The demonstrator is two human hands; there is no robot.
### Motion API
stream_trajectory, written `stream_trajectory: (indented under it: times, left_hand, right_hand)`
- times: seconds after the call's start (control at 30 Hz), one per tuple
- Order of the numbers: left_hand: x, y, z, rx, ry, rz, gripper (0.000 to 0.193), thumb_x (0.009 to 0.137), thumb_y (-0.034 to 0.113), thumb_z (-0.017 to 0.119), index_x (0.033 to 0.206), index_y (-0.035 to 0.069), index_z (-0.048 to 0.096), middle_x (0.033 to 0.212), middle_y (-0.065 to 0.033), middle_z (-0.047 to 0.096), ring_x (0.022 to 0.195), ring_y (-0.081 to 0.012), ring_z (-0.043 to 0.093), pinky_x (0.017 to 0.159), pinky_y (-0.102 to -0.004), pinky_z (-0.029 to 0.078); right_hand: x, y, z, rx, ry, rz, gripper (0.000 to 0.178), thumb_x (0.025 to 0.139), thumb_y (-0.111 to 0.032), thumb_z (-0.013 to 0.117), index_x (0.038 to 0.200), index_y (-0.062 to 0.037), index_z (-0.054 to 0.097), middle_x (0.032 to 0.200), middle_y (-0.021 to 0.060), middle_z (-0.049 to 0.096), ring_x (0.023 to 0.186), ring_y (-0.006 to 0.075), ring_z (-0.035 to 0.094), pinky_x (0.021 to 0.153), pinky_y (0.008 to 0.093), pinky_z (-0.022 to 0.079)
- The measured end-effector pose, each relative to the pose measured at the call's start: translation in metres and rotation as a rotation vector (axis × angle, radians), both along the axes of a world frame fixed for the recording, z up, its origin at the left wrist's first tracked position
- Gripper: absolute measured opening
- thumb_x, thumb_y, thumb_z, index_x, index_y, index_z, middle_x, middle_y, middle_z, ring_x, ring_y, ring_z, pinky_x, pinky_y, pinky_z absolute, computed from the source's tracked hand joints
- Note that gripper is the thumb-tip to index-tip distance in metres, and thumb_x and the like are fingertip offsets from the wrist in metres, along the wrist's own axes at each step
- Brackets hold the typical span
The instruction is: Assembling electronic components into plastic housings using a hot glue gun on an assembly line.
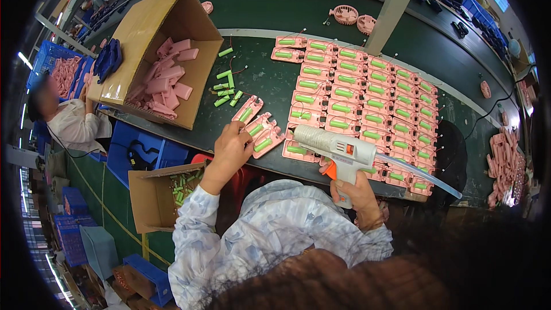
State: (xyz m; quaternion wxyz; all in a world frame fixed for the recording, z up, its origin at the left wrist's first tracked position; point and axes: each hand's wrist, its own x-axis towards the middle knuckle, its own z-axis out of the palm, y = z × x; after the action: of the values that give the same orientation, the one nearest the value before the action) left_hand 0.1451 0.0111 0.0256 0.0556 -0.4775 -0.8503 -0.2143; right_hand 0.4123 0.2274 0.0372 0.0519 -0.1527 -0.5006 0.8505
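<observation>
My right hand [360, 196] is wrapped round the grip of a white hot glue gun [338, 148] with an orange trigger. A clear glue stick [422, 173] sticks out of its back end, and its nozzle points left. My left hand [232, 148] is closed, its fingertips at the edge of a pink casing [256, 131] that carries a green battery cell. Another pink casing [265, 145] with a cell lies against it, and a third casing [247, 112] lies just beyond. Rows of pink casings [344, 95] with green cells and thin wires fill the bench to the right.
Loose green cells [228, 83] lie beside a tilted cardboard box [140, 40] of pink parts. A lower carton [143, 204] holds more cells. A grey post [396, 8] rises behind the rows, near pink fan heads [345, 15]. At far left sits another person [77, 120].
</observation>
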Motion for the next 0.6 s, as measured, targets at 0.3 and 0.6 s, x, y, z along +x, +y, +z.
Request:
stream_trajectory:
  times: [0.3,0.6]
  left_hand:
    - [-0.009,-0.009,0.016,-0.107,-0.015,-0.156,0.007,0.072,0.010,0.073,0.074,0.005,0.070,0.104,-0.0112,0.062,0.091,-0.0282,0.063,0.073,-0.0393,0.055]
    - [-0.001,-0.019,0.007,-0.112,0.049,-0.081,0.010,0.072,0.013,0.072,0.075,0.004,0.070,0.103,-0.0111,0.062,0.089,-0.0293,0.062,0.070,-0.0397,0.055]
  right_hand:
    - [0.002,-0.005,-0.003,-0.036,0.026,-0.041,0.045,0.086,-0.003,0.054,0.130,0.0041,0.048,0.120,0.0151,0.061,0.058,0.0136,0.055,0.050,0.0262,0.042]
    - [-0.003,-0.006,-0.003,-0.037,0.021,-0.048,0.044,0.086,-0.001,0.054,0.129,0.0049,0.048,0.118,0.0154,0.063,0.059,0.0144,0.056,0.053,0.0266,0.044]
